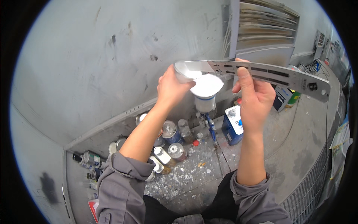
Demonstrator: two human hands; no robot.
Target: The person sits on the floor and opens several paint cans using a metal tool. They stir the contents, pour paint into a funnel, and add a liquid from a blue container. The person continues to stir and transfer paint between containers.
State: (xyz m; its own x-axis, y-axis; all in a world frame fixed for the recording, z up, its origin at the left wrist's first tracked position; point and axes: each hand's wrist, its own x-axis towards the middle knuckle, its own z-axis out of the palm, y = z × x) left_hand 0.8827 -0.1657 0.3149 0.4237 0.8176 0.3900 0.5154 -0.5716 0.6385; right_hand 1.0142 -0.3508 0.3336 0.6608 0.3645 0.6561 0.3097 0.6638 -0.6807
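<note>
My left hand is wrapped round a see-through mixing cup, which it tips to the right. Beneath the cup's lip sits a white paint strainer, its wide mouth up, on the pale cup of a spray gun with a blue and metal body. Between thumb and fingers my right hand grips a long flat metal mixing stick with dark slots and a hole at its right end. The stick's left end, coated whitish, reaches into the tilted cup. How much liquid the cup contains is hidden.
Right of the spray gun stands a blue and white rectangular can. Several bottles and paint tins crowd the left. A boxy dark can is farther right. Paint spots cover the grey surface; a metal grate runs along the right.
</note>
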